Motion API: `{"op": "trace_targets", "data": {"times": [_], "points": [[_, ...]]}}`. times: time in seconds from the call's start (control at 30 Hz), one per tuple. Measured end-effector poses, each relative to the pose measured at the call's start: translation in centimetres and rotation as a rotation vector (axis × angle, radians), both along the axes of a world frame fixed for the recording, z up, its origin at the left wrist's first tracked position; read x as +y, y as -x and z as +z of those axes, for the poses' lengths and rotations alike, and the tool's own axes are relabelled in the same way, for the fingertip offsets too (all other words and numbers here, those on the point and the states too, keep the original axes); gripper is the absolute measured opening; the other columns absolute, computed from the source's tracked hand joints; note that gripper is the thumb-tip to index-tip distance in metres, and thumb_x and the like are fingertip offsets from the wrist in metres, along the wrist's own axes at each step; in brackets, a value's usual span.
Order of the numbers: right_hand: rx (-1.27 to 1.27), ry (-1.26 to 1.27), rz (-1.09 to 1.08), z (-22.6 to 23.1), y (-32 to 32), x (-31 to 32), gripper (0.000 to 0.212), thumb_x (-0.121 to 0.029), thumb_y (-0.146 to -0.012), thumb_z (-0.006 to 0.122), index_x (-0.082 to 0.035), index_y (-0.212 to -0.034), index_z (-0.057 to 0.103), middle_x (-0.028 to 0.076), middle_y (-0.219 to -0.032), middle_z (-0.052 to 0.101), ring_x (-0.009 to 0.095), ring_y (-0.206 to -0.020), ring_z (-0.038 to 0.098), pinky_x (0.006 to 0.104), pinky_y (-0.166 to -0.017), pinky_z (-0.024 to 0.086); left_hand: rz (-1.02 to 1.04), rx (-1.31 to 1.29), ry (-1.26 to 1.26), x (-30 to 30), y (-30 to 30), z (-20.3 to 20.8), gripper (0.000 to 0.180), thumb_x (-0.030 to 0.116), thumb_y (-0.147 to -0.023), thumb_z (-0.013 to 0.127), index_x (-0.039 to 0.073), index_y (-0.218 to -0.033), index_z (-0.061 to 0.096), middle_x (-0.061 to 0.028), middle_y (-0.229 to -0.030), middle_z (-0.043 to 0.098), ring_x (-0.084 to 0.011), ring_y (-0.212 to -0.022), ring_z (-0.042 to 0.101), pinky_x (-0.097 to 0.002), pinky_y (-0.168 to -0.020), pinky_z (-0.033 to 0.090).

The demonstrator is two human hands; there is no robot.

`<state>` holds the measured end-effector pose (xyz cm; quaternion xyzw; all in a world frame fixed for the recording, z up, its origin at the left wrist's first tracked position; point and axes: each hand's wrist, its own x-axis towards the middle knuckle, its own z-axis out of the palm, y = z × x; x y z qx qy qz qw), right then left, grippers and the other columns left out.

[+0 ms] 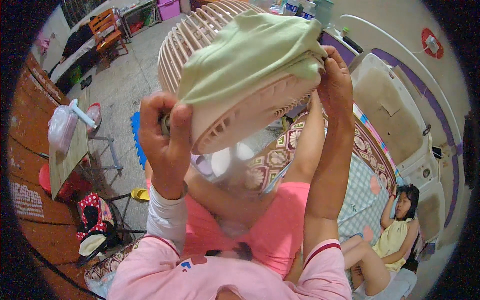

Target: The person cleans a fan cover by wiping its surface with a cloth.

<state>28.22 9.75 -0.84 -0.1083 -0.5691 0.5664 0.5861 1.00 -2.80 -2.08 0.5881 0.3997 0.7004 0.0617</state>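
Observation:
In front of me is a pale pink-beige electric fan (260, 107) with a round slatted grille (197, 37) and a vented housing. A light green cloth (250, 52) lies draped over the housing and hides part of it. My left hand (167, 127) is closed on the fan's left edge, its thumb by the corner of the cloth. My right hand (335, 75) is closed on the right end of the cloth, its fingers bunching the fabric against the fan's edge. The fan's far side is hidden.
I sit on a bed with a patterned cover (362, 185). A person (395, 240) in yellow lies at the right. To the left stand a small folding table (70, 160) with a plastic-wrapped package (62, 127) and a wooden chair (104, 31). Yellow slippers (140, 194) lie on the floor.

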Motion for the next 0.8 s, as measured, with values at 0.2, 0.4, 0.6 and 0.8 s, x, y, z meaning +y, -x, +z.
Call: {"op": "trace_targets", "data": {"times": [0.2, 0.4, 0.6, 0.8], "points": [[0.158, 0.160, -0.177, -2.9, 0.8, -1.0, 0.025, -0.023, -0.088, 0.051, -0.005, -0.106, 0.048, 0.007, -0.098, 0.057, 0.016, -0.086, 0.057, 0.0307, -0.076, 0.049, -0.035, 0.056, 0.021, 0.5, -0.4, 2.2, 0.013, 0.013, -0.085, 0.056, 0.004, -0.081, 0.049, -0.0002, -0.073, 0.047, -0.0079, -0.067, 0.043, -0.0204, -0.063, 0.038], [0.127, 0.111, -0.096, -2.5, 0.6, -1.3, 0.020, -0.018, -0.088, 0.049, -0.004, -0.102, 0.051, 0.006, -0.094, 0.058, 0.016, -0.086, 0.058, 0.0302, -0.079, 0.048, 0.086, 0.099, -0.009, -0.1, -0.2, 1.1, 0.012, 0.011, -0.082, 0.058, 0.003, -0.080, 0.049, -0.0011, -0.069, 0.047, -0.0077, -0.065, 0.044, -0.0202, -0.060, 0.038], [0.014, 0.038, -0.081, 0.4, 0.6, -0.4, 0.017, -0.013, -0.087, 0.048, -0.004, -0.101, 0.053, 0.005, -0.092, 0.058, 0.014, -0.082, 0.057, 0.0268, -0.074, 0.048, 0.044, -0.072, -0.026, -0.4, 0.4, -2.7, 0.017, 0.019, -0.086, 0.057, 0.004, -0.083, 0.049, -0.0008, -0.076, 0.047, -0.0087, -0.068, 0.043, -0.0211, -0.063, 0.038], [0.011, -0.008, -0.174, 1.1, 1.2, -1.0, 0.016, -0.006, -0.083, 0.047, -0.004, -0.095, 0.057, 0.004, -0.089, 0.058, 0.012, -0.079, 0.056, 0.0258, -0.070, 0.048, -0.080, -0.195, -0.005, -0.7, 0.7, -3.3, 0.012, 0.014, -0.087, 0.055, 0.005, -0.085, 0.047, 0.0048, -0.072, 0.043, -0.0018, -0.061, 0.035, -0.0161, -0.053, 0.029]]}}
